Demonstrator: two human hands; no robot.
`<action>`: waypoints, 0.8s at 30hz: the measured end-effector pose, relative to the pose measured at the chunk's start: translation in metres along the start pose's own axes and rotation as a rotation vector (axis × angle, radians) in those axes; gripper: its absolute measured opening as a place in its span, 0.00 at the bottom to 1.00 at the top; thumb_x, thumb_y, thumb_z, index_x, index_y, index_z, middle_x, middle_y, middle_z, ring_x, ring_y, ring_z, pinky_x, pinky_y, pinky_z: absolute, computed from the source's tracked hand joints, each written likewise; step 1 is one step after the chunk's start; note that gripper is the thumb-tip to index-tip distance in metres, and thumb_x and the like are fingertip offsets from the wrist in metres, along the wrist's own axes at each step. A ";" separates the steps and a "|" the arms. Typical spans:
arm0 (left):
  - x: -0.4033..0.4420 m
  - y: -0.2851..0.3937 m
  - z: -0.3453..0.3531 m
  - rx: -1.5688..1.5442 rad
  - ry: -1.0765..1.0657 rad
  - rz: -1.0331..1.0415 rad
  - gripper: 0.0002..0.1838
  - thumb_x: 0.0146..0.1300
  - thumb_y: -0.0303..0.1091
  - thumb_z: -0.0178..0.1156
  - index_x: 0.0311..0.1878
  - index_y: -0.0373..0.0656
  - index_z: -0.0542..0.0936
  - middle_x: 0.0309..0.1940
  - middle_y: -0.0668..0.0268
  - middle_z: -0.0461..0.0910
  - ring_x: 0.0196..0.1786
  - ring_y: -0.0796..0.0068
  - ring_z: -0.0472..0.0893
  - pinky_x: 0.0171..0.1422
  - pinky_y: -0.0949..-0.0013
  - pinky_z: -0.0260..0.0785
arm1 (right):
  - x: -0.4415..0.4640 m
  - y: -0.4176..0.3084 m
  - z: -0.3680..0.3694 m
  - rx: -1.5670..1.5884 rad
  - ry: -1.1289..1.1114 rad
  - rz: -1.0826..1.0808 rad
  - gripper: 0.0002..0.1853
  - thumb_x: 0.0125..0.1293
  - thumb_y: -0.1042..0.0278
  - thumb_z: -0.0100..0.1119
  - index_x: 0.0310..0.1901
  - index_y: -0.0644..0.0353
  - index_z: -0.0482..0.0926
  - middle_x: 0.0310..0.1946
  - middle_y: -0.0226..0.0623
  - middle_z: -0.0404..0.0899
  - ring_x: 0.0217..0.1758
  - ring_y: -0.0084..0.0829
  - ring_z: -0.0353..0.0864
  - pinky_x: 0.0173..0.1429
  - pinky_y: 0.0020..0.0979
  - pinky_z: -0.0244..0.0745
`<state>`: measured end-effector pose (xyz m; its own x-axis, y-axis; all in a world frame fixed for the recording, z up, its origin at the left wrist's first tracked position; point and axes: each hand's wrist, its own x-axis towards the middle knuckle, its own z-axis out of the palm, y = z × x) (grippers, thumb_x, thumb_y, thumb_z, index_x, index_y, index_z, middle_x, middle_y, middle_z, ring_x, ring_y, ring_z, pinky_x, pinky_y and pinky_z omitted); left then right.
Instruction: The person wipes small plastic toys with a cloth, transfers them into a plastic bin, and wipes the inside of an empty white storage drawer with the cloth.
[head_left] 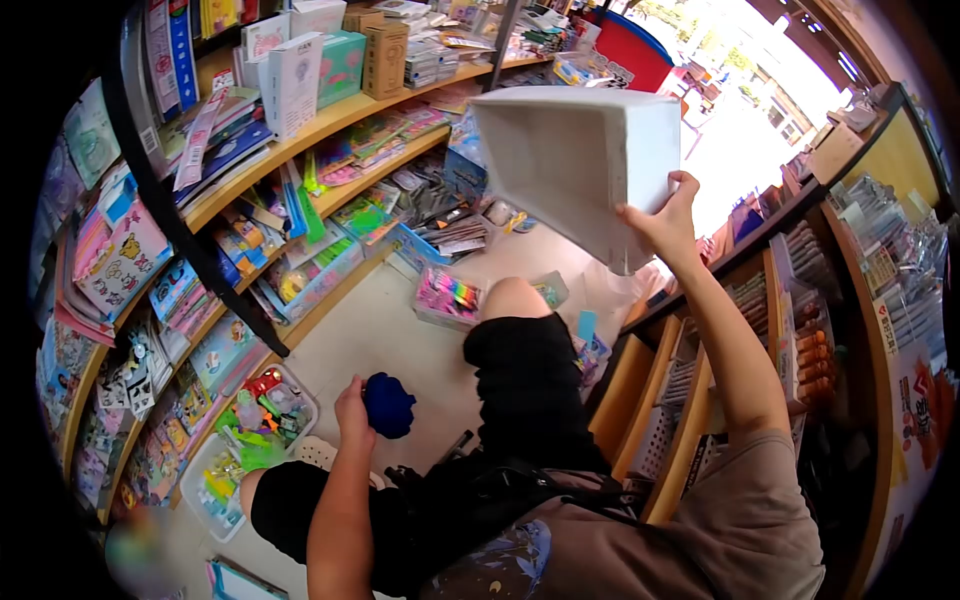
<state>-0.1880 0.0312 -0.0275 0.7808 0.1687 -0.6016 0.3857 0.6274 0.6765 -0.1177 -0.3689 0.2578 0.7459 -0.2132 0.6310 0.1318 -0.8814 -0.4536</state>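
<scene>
My right hand (665, 222) grips the near edge of a white rectangular bin (555, 150), raised and tilted so that its hollow inside shows. Lower down, my left hand (354, 412) holds a crumpled dark blue cloth (389, 405) above the floor, beside my bent knee. Past my other knee sits a box of bright pink packets (447, 295). To the left of my left hand are two clear tubs of small colourful items, one (272, 405) behind the other (215, 487).
Curved wooden shelves (290, 150) full of books, boxes and stationery line the left. Wooden racks (650, 400) with pens and packets stand close on the right. More packets (455, 232) lie in a blue box on the floor ahead. A bright doorway is beyond.
</scene>
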 end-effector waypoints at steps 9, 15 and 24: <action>0.001 -0.003 -0.026 0.042 0.049 0.049 0.13 0.64 0.38 0.53 0.32 0.37 0.76 0.24 0.67 0.73 0.27 0.77 0.73 0.32 0.74 0.69 | -0.087 0.078 -0.024 -0.502 -0.308 0.005 0.43 0.31 0.53 0.71 0.49 0.66 0.61 0.46 0.52 0.62 0.52 0.47 0.61 0.55 0.44 0.59; -0.004 0.003 -0.033 0.025 0.051 0.059 0.13 0.64 0.38 0.54 0.31 0.37 0.76 0.23 0.69 0.71 0.26 0.78 0.71 0.31 0.75 0.67 | -0.155 0.094 -0.018 -0.635 -0.432 -0.189 0.43 0.28 0.52 0.72 0.48 0.62 0.63 0.47 0.51 0.60 0.53 0.50 0.59 0.55 0.46 0.55; 0.001 0.000 -0.030 0.065 0.030 0.088 0.13 0.63 0.38 0.54 0.32 0.36 0.77 0.25 0.66 0.73 0.28 0.76 0.73 0.33 0.74 0.68 | -0.176 0.110 -0.021 -0.634 -0.450 -0.144 0.45 0.25 0.54 0.74 0.50 0.59 0.62 0.48 0.51 0.59 0.54 0.50 0.58 0.56 0.46 0.54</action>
<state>-0.2015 0.0546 -0.0409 0.7984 0.2443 -0.5503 0.3481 0.5584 0.7530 -0.2480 -0.4373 0.1105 0.9600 -0.0070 0.2798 -0.0492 -0.9884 0.1439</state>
